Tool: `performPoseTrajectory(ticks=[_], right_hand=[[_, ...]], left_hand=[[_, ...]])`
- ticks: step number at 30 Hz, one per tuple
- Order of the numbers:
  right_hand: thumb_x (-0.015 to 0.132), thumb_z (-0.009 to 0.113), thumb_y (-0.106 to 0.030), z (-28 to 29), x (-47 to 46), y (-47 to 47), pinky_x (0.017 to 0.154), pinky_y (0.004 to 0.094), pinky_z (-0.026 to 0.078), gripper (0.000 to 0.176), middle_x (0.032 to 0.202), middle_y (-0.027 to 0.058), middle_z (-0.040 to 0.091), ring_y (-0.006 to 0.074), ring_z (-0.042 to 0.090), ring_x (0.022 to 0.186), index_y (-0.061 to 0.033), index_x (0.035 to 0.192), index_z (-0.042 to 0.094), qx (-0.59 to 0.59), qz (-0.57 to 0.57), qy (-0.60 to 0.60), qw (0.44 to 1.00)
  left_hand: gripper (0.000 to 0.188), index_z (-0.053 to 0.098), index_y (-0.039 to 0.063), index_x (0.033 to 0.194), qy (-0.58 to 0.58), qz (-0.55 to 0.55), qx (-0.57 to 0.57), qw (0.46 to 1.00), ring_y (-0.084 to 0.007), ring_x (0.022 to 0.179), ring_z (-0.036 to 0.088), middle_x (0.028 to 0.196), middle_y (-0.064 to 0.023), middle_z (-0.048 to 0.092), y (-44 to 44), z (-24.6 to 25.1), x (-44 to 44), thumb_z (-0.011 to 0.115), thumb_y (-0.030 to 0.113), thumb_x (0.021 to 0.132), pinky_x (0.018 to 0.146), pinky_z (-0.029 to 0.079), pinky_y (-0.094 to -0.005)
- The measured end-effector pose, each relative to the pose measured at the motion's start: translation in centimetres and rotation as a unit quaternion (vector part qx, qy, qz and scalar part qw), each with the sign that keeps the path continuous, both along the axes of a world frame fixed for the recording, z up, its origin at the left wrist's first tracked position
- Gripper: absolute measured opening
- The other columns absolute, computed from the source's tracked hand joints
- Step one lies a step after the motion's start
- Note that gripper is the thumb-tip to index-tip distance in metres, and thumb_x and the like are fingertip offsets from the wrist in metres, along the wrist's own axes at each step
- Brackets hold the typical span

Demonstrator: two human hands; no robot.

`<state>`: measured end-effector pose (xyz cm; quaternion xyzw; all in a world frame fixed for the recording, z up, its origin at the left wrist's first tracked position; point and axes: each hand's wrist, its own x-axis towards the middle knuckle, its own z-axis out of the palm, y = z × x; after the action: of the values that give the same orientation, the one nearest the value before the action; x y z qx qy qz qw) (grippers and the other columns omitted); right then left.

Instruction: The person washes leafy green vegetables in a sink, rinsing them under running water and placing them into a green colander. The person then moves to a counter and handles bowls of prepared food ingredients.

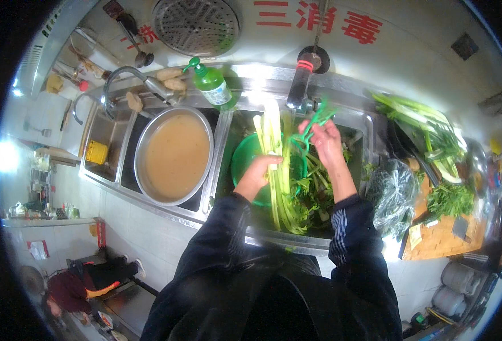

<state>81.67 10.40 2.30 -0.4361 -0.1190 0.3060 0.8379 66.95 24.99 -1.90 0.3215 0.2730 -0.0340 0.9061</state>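
My left hand (257, 174) is closed around a bunch of pale green celery (281, 179), whose leafy ends hang toward me over the sink. Pinched in my right hand (328, 143) is a looped green plastic strip (308, 134), partly blurred. It is beside the stalks, just below the tap (298, 87). Behind the celery, a green plastic basin (242, 166) stands in the sink (364, 128). More leafy stalks (319, 183) lie in the sink at the right, partly hidden by my right forearm.
A large metal basin of cloudy brownish water (174, 157) sits left, near a green pump bottle (213, 87). At right are leeks (434, 132), a clear plastic bag of greens (393, 196) and a wooden board (443, 243). Another person (69, 287) is at lower left.
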Motion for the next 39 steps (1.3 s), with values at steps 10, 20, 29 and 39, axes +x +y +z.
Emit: performPoseTrajectory(ticks=[10,20,29,39], right_hand=[[0.088,0.050,0.000,-0.3,0.2,-0.4,0.080,0.0388,0.053,0.019,0.096,0.0170,0.064,0.0254,0.065,0.085,-0.0004,0.107,0.050,-0.024,-0.003,0.050,0.998],[0.089,0.053,-0.004,-1.4,2.6,0.2,0.076,0.0365,0.053,0.010,0.093,0.0137,0.062,0.0251,0.064,0.084,-0.0003,0.098,0.051,-0.080,-0.096,0.012,0.992],[0.090,0.049,-0.001,-1.4,1.3,1.3,0.068,0.0315,0.053,0.005,0.088,0.0135,0.064,0.0206,0.063,0.074,0.0001,0.094,0.052,-0.041,-0.092,0.015,0.995],[0.090,0.052,-0.004,-0.8,-2.2,1.5,0.077,0.0347,0.052,0.009,0.094,0.0150,0.063,0.0240,0.063,0.084,-0.0020,0.098,0.052,0.000,0.014,0.047,0.999]], left_hand=[[0.031,0.059,-0.003,0.104,0.019,-0.044,0.093,0.995,-0.0192,0.067,0.064,0.085,-0.0115,0.064,-0.7,0.1,0.0,0.064,0.001,0.074,0.060,0.056,-0.0318],[0.037,0.055,-0.004,0.110,0.020,-0.057,0.095,0.994,-0.0194,0.069,0.064,0.085,-0.0111,0.064,-0.6,0.0,-0.6,0.065,-0.002,0.074,0.061,0.055,-0.0325],[0.053,0.048,-0.003,0.123,0.007,-0.070,0.088,0.994,-0.0176,0.074,0.064,0.092,-0.0105,0.063,0.0,-0.9,-1.4,0.065,0.000,0.073,0.064,0.056,-0.0303],[0.048,0.048,-0.004,0.121,-0.018,-0.034,0.063,0.997,-0.0195,0.081,0.065,0.100,-0.0147,0.061,1.2,-1.2,-1.0,0.060,-0.004,0.074,0.070,0.056,-0.0310]])
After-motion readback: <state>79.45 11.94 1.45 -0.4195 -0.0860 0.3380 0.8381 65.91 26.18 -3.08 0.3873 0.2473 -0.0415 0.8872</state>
